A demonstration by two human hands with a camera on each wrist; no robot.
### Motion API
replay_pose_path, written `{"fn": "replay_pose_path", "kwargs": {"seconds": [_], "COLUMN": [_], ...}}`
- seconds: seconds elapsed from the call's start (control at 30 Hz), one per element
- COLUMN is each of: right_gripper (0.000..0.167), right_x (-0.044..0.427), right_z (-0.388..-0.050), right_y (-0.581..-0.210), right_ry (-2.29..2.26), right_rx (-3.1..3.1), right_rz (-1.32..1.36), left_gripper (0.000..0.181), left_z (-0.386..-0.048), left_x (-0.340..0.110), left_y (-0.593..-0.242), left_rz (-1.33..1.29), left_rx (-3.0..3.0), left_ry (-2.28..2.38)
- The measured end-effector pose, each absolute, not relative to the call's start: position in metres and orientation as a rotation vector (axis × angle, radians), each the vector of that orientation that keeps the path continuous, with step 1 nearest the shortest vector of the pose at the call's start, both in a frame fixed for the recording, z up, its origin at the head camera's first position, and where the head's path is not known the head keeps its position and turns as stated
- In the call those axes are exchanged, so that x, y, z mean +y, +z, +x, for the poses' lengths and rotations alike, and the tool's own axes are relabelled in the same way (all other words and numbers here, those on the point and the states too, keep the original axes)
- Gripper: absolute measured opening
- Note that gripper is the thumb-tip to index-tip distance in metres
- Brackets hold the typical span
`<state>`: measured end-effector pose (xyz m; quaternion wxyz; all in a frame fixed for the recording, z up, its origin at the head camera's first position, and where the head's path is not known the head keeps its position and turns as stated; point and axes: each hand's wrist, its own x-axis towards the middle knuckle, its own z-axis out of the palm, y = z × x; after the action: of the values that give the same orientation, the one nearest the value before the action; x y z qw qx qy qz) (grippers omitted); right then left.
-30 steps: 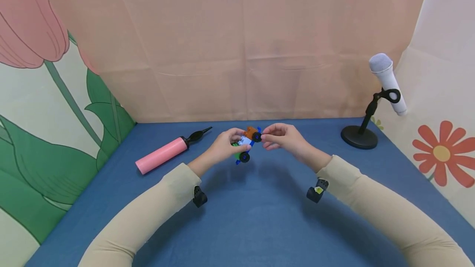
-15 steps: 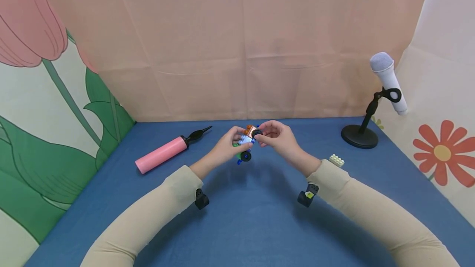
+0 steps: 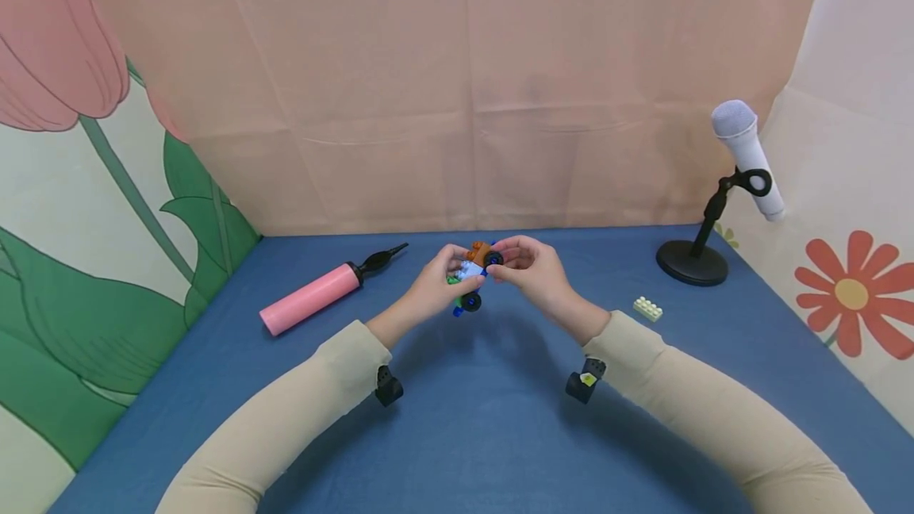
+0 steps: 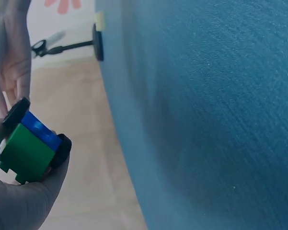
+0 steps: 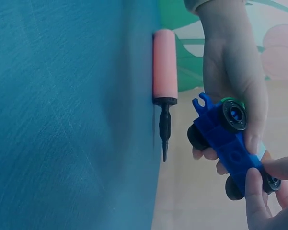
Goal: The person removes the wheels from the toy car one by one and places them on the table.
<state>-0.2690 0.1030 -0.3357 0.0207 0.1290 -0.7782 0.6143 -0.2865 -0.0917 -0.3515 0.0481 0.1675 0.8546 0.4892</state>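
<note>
I'm seeing the right hand [image 3: 541, 270] shifting inward, its sleeve [image 3: 635, 343] uncovering the pale brick [image 3: 647, 308]. Right fingers are pinching the toy car [image 3: 470, 270] near one wheel [image 3: 493, 258]; left hand [image 3: 432, 284] is gripping its sides above the blue table [image 3: 485, 427]. Both are apparently working it together.

Toy car [image 5: 225, 143]: no lettering legible on body or underside.
Tyres [image 5: 227, 116]: any marking too small to read.
Pump [image 3: 314, 297]: no print legible on barrel.
Mic [image 3: 748, 151]: no brand legible.
Brick [image 3: 647, 308]: studs too small for any lettering to be read.
Right wrist camera [image 3: 578, 389]: bears yellow patch [image 3: 589, 379]; any print on it unreadable.
</note>
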Motion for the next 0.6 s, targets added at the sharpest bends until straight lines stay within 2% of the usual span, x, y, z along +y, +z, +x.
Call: {"fn": "replay_pose_path", "kwargs": {"seconds": [0.3,0.6], "right_gripper": [0.029,0.022], "right_x": [0.1042,0.1018], "right_z": [-0.2721,-0.2735], "right_y": [-0.3422,-0.3411], "right_ry": [1.903,1.331], "right_rx": [-2.43,-2.526], "right_rz": [0.421,0.545], "left_gripper": [0.055,0.057], "left_z": [-0.2845,-0.2867], "left_x": [-0.0912,-0.0923], "left_y": [-0.357,-0.3562], "left_rz": [0.502,0.523], "left_rx": [2.653,2.656], "left_ry": [1.451,1.365]}}
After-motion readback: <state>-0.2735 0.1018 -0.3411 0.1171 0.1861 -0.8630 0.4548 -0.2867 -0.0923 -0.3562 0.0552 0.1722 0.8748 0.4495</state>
